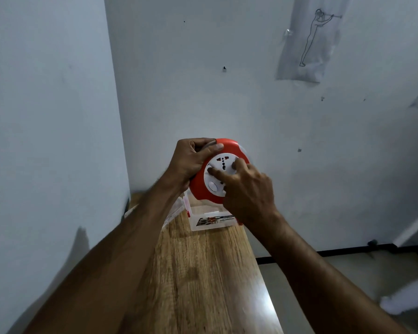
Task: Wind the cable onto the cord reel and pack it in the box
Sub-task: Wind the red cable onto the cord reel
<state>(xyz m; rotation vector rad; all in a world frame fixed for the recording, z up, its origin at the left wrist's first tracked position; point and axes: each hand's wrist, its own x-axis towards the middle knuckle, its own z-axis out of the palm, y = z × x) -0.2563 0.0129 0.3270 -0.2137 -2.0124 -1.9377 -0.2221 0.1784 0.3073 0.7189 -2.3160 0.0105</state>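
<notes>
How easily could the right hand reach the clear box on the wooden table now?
Probably yes. The right hand hovers just above the clear box, nothing between them, but its fingers press the cord reel, so it must let go first.

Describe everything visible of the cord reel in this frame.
The cord reel is a round, plastic-looking disc with an orange rim and a white socket face, tilted toward the camera and held in the air above the clear box. The left hand grips its upper-left edge; the right hand presses fingers on the white face.
</notes>
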